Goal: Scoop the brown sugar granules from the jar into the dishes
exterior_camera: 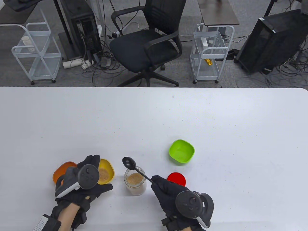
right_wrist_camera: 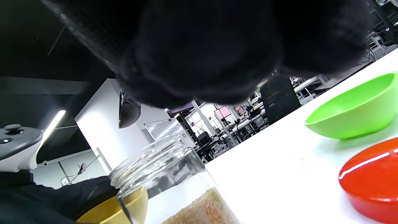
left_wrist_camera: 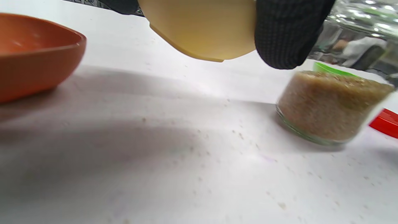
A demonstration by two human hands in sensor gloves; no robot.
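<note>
Beyond the white table (exterior_camera: 216, 115) stand an office chair (exterior_camera: 146, 45) and two wire carts (exterior_camera: 211, 53).

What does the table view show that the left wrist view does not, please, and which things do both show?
Only the table view shows the black spoon pinched in the right hand, its bowl above the open jar, and sugar inside the yellow dish. Only the left wrist view shows scattered granules on the table. Both show jar, yellow dish, orange dish, red lid.
</note>
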